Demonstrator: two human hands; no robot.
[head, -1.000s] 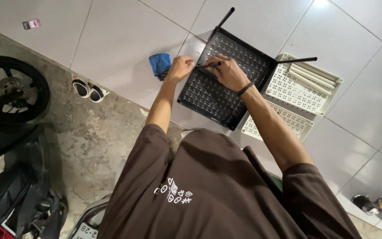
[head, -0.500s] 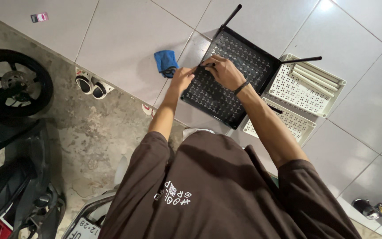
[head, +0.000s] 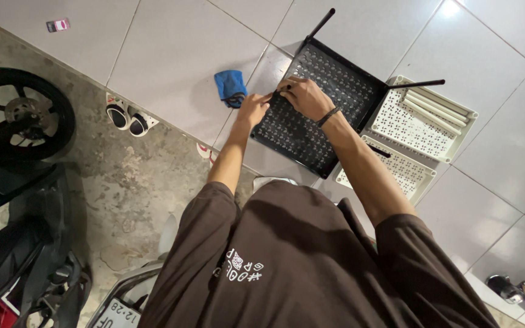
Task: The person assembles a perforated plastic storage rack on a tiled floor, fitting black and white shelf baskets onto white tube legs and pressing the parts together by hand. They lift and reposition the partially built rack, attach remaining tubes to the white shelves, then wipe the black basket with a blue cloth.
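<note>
We see both hands meeting at one corner of a black perforated plastic tray (head: 335, 82), which lies flat on the pale glossy floor tiles (head: 171, 54) straight ahead of the person. The right hand (head: 304, 97), a dark band (head: 328, 115) on its wrist, pinches a thin black rod (head: 279, 91) between fingertips closed tight on it. The left hand (head: 253, 109) is curled at the tray's rim, touching the rod's end; we cannot tell whether it grips the rod or the rim.

We judge the step in hand to be fitting or working this rod at the tray's corner. It calls for a steady tray and fine fingertip aim, since the rod is slim and the holes small.

Two more black rods (head: 322, 23) stand out from the tray's far corners. Beyond the right hand lie two cream perforated trays (head: 417, 124), rigid and lattice-patterned, one carrying smooth cream tubes (head: 435, 103). A soft, crumpled blue cloth (head: 230, 85) lies just beyond the left hand.
</note>
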